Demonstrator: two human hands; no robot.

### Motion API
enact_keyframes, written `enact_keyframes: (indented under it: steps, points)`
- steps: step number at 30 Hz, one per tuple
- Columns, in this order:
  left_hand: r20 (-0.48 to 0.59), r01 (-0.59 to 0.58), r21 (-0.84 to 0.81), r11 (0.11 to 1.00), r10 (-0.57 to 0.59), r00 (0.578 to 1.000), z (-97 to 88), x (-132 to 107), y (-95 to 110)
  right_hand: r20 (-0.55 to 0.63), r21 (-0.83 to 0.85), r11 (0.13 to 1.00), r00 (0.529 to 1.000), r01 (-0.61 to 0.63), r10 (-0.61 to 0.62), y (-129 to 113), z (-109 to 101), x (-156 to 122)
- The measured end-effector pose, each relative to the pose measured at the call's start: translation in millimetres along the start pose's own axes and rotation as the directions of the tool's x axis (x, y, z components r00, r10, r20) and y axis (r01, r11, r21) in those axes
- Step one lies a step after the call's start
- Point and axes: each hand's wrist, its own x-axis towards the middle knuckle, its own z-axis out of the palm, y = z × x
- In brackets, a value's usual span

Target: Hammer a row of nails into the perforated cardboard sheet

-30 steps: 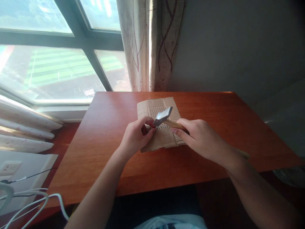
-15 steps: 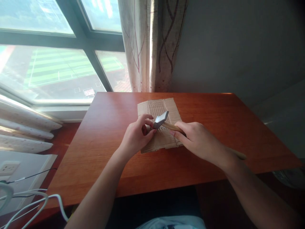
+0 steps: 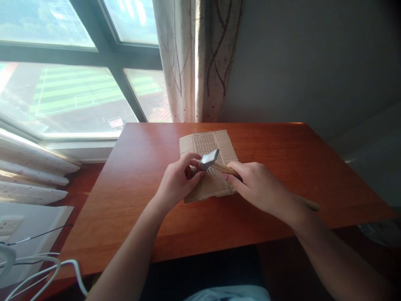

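Observation:
My right hand (image 3: 253, 179) is wrapped around the wooden handle of a hammer (image 3: 209, 159). Its grey metal head is over a piece of brown cardboard (image 3: 216, 184), and the handle's end shows beyond my right wrist. Rows of small dark holes run down the middle of the cardboard, which lies on the table. My left hand (image 3: 179, 175) is over the cardboard's left side, thumb and fingers curled together right by the hammer head. Whatever those fingers hold, if anything, is hidden behind the head and too small to make out.
The reddish-brown wooden table (image 3: 125, 167) reaches to the wall and window at the back. Patterned curtains (image 3: 178, 62) hang behind it. White cables (image 3: 73, 267) loop by the table's front left corner, near a wall socket (image 3: 9, 225).
The view has shifted very slightly. The hammer head is in nearly the same place beside my left fingers, and both hands keep their positions on the cardboard and handle.

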Motion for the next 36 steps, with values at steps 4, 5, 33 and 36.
enact_keyframes:
  steps: [4,5,33,36]
  points:
    - [0.002,0.0,-0.011,1.0,0.0,1.0,0.0,0,0,-0.012,0.014,1.0,1.0,-0.003,0.003,0,2,1]
    - [-0.001,-0.002,-0.014,1.0,0.002,1.0,0.1,0,0,-0.021,0.028,1.0,1.0,0.002,-0.001,0,2,1]
    - [-0.056,-0.08,0.0,0.997,0.08,0.995,-3.7,-6,4,-0.452,0.321,0.89,0.774,-0.323,0.444,163,55,27]
    - [-0.183,-0.106,0.082,0.991,0.12,0.976,-2.1,-7,4,-0.467,0.211,0.927,0.801,-0.311,0.375,166,58,30]
